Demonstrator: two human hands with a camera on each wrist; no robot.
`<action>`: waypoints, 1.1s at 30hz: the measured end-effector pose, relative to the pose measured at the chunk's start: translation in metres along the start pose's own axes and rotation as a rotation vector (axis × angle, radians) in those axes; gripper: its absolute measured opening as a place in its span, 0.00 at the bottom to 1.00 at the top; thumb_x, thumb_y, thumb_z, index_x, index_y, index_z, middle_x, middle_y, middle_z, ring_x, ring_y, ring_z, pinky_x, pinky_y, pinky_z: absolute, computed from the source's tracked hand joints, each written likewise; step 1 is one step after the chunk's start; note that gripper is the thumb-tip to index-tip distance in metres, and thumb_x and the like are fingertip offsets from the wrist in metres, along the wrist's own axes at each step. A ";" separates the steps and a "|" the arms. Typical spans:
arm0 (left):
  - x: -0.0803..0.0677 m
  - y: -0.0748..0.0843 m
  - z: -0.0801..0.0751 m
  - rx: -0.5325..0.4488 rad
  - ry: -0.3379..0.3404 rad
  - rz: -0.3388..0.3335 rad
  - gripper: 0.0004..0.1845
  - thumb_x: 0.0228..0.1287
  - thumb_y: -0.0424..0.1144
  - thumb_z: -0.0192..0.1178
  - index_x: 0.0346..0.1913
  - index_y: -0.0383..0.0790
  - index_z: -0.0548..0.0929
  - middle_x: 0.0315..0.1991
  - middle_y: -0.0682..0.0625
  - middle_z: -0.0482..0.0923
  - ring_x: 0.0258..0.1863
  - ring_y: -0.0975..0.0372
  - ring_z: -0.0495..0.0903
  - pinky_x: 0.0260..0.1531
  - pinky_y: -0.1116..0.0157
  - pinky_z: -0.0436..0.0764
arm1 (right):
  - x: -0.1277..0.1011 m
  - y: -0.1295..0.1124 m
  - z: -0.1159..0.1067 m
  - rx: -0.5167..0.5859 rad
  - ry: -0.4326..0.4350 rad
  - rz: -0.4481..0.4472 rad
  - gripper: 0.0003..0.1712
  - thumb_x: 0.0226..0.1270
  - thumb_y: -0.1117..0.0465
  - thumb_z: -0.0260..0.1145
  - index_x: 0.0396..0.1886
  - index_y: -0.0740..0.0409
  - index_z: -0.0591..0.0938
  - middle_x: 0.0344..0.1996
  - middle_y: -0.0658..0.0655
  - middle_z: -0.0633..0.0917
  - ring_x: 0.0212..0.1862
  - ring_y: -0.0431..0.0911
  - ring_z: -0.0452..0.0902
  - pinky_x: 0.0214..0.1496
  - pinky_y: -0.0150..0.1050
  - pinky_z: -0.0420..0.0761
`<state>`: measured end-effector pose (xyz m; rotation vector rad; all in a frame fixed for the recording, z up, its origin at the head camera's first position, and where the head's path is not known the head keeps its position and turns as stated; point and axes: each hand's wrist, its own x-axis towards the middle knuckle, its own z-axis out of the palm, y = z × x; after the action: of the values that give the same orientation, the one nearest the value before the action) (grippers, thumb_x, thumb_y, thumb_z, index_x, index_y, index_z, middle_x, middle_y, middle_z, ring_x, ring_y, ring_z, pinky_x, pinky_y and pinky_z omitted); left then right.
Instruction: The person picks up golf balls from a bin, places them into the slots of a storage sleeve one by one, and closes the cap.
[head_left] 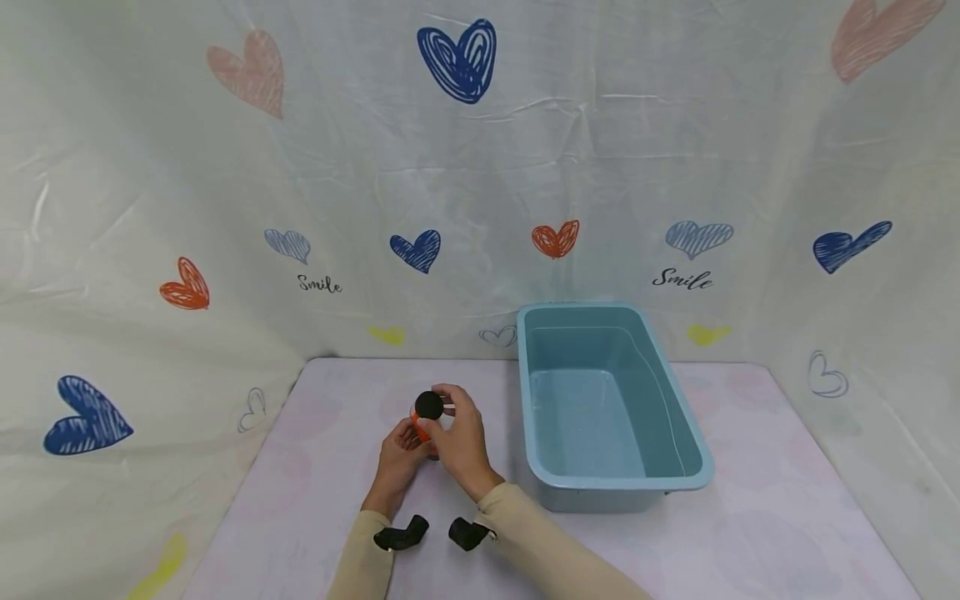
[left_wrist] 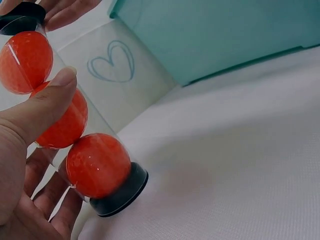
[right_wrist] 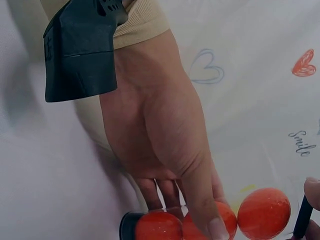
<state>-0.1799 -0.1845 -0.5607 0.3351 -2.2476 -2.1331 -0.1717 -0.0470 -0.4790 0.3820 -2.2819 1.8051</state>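
Observation:
A clear tube [left_wrist: 102,125] holds three orange balls [left_wrist: 97,165] in a row, with a black cap [left_wrist: 120,192] on its lower end. My left hand [head_left: 399,467] grips the tube around its middle, thumb across the second ball in the left wrist view. At the upper end is another black cap [head_left: 429,405]. My right hand [head_left: 461,437] pinches around this cap, its fingers [left_wrist: 70,12] behind it in the left wrist view. The right wrist view mostly shows the left hand [right_wrist: 155,115]; only part of the right hand [right_wrist: 313,195] appears at the edge. Whether the upper cap is fully seated cannot be told.
A light blue plastic basin [head_left: 615,482] stands on the pale table [head_left: 300,500], to the right of my hands. Behind it hangs a white sheet [head_left: 480,175] printed with hearts. Black wrist cameras [head_left: 468,533] sit on both beige sleeves [head_left: 555,550].

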 end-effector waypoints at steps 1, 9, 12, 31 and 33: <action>0.000 0.000 0.000 0.001 0.000 0.002 0.25 0.64 0.26 0.70 0.64 0.32 0.79 0.64 0.36 0.81 0.62 0.51 0.80 0.63 0.65 0.81 | 0.000 0.000 0.001 0.002 0.002 0.001 0.28 0.65 0.72 0.76 0.64 0.64 0.80 0.56 0.60 0.84 0.60 0.53 0.80 0.65 0.48 0.82; 0.000 0.001 -0.001 0.000 0.000 -0.007 0.26 0.65 0.26 0.70 0.66 0.33 0.79 0.65 0.37 0.80 0.65 0.48 0.79 0.71 0.51 0.76 | 0.001 0.000 0.003 0.014 0.009 -0.024 0.27 0.65 0.70 0.76 0.63 0.62 0.80 0.56 0.59 0.84 0.60 0.52 0.80 0.65 0.47 0.82; 0.001 0.001 -0.001 -0.006 0.000 -0.003 0.27 0.64 0.25 0.69 0.67 0.32 0.78 0.66 0.36 0.79 0.66 0.47 0.78 0.73 0.49 0.74 | 0.002 0.001 0.005 0.014 -0.001 -0.030 0.27 0.65 0.70 0.77 0.63 0.63 0.80 0.56 0.59 0.84 0.60 0.52 0.80 0.65 0.47 0.82; 0.000 -0.001 -0.002 -0.018 -0.029 0.028 0.26 0.64 0.23 0.68 0.65 0.28 0.77 0.65 0.36 0.80 0.65 0.51 0.79 0.62 0.71 0.78 | 0.008 0.005 0.003 -0.088 -0.073 -0.085 0.28 0.63 0.73 0.76 0.62 0.66 0.81 0.59 0.62 0.85 0.61 0.55 0.80 0.64 0.50 0.82; 0.000 -0.001 -0.003 -0.016 -0.034 0.026 0.26 0.65 0.23 0.67 0.66 0.28 0.77 0.66 0.36 0.79 0.68 0.49 0.78 0.67 0.66 0.77 | 0.009 0.004 0.003 -0.121 -0.081 -0.100 0.27 0.63 0.72 0.77 0.62 0.66 0.81 0.59 0.62 0.85 0.62 0.55 0.80 0.64 0.51 0.82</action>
<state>-0.1793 -0.1874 -0.5616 0.2706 -2.2380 -2.1594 -0.1812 -0.0498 -0.4801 0.5470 -2.3663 1.6234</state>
